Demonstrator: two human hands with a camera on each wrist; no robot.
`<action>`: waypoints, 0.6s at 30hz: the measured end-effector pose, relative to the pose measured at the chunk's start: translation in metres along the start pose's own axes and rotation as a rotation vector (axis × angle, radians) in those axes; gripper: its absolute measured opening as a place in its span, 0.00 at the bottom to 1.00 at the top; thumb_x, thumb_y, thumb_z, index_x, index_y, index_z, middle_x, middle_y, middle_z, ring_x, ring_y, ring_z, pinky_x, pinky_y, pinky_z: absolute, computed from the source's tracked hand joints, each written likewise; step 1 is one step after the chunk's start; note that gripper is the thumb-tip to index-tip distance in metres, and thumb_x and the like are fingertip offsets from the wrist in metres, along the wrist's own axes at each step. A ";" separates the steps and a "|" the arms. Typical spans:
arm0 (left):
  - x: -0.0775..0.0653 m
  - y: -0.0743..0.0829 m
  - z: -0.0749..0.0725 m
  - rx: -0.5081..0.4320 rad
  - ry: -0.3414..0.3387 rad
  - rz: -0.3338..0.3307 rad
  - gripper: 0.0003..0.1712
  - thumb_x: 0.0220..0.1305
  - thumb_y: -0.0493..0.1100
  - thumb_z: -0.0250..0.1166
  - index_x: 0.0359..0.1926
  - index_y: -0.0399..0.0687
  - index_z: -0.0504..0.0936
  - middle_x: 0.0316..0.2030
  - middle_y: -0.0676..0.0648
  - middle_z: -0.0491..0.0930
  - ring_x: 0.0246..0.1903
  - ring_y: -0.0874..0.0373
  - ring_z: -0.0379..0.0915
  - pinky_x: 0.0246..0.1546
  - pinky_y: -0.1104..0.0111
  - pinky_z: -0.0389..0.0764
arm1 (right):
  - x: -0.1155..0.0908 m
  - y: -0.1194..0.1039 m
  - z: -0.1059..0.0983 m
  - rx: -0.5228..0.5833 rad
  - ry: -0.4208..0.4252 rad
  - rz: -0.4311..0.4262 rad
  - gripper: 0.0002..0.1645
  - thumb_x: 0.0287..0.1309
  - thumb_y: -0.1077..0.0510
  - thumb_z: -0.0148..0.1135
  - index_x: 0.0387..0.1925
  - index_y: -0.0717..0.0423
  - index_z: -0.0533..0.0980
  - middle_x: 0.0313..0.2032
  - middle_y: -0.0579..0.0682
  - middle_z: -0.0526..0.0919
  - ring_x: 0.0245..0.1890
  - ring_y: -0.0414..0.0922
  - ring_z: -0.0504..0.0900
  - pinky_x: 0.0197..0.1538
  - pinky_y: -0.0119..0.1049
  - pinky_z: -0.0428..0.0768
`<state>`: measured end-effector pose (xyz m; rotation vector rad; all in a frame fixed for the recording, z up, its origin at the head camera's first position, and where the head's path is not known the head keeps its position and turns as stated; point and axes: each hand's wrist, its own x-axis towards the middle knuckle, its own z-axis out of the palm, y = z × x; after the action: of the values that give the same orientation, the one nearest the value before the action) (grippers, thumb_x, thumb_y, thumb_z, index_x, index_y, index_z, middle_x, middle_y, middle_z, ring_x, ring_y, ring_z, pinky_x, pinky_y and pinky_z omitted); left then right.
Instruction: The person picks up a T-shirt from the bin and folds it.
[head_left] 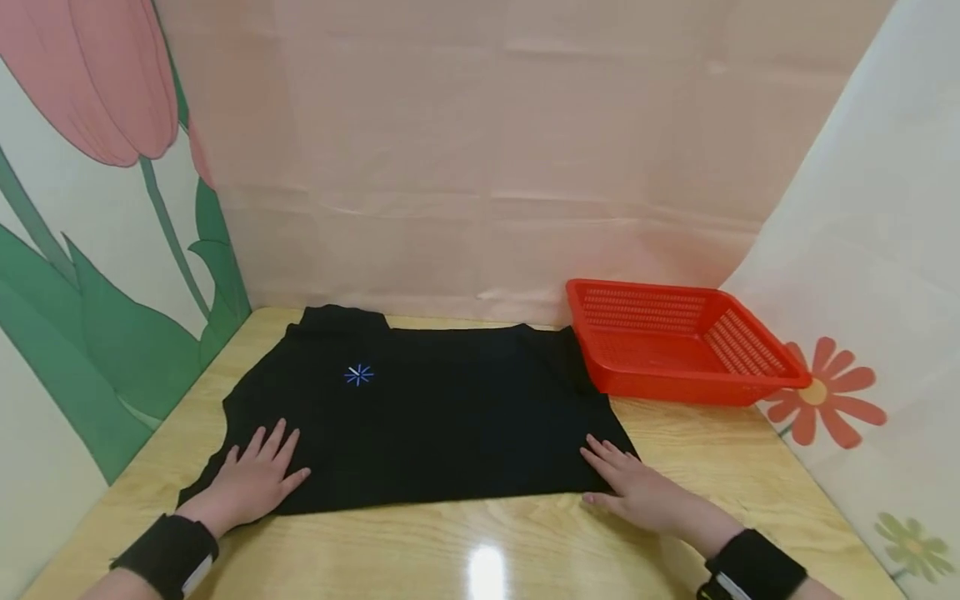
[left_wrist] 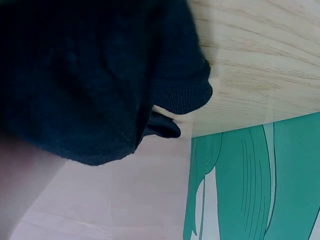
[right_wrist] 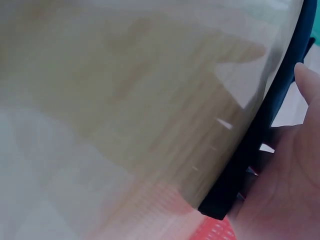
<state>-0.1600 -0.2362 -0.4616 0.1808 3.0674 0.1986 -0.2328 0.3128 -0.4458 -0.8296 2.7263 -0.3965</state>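
A black garment (head_left: 450, 417) with a small blue starburst mark lies spread on the table, its near edge fairly straight. My left hand (head_left: 251, 479) rests on its near left part, fingers straight and spread. At the near right corner, my right hand (head_left: 637, 493) touches the cloth with extended fingers, its thumb by the hem. The left wrist view has dark cloth (left_wrist: 90, 85) filling the upper left, with a ribbed band (left_wrist: 182, 97) at one end. In the right wrist view, the palm (right_wrist: 280, 185) lies along the garment's dark edge (right_wrist: 250, 150).
A red plastic basket (head_left: 675, 387) with perforated walls stands at the right, its left side against the garment. The wooden table (head_left: 390, 550) meets a pink backdrop (head_left: 480, 167) behind and flower-printed sheets at both sides. Each wrist wears a black band.
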 end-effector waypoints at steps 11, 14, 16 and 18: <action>-0.015 -0.008 0.016 0.010 0.005 0.017 0.47 0.68 0.70 0.47 0.70 0.35 0.63 0.69 0.28 0.55 0.65 0.25 0.50 0.55 0.28 0.53 | -0.024 -0.013 0.009 -0.015 0.016 -0.006 0.52 0.61 0.26 0.50 0.73 0.59 0.59 0.74 0.59 0.53 0.71 0.65 0.52 0.65 0.66 0.54; -0.021 -0.007 0.015 0.008 -0.004 0.011 0.47 0.67 0.69 0.49 0.70 0.35 0.63 0.69 0.28 0.55 0.65 0.25 0.50 0.54 0.28 0.53 | -0.030 -0.016 0.012 -0.018 0.016 -0.005 0.53 0.60 0.26 0.49 0.72 0.58 0.59 0.73 0.58 0.54 0.71 0.65 0.53 0.64 0.66 0.55; -0.025 -0.006 0.014 0.007 -0.014 0.003 0.47 0.67 0.69 0.51 0.70 0.36 0.63 0.70 0.29 0.55 0.65 0.25 0.50 0.54 0.28 0.53 | -0.033 -0.018 0.014 -0.019 0.017 0.000 0.53 0.59 0.25 0.50 0.72 0.58 0.60 0.73 0.58 0.54 0.70 0.65 0.53 0.64 0.67 0.55; -0.026 -0.005 0.012 0.011 -0.018 -0.001 0.46 0.66 0.68 0.52 0.70 0.36 0.63 0.70 0.29 0.54 0.65 0.25 0.50 0.54 0.28 0.53 | -0.034 -0.020 0.014 -0.017 0.020 0.008 0.53 0.59 0.25 0.50 0.72 0.57 0.60 0.73 0.58 0.54 0.70 0.65 0.53 0.64 0.67 0.55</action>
<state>-0.1335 -0.2426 -0.4731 0.1798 3.0509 0.1790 -0.1909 0.3144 -0.4463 -0.8234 2.7544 -0.3822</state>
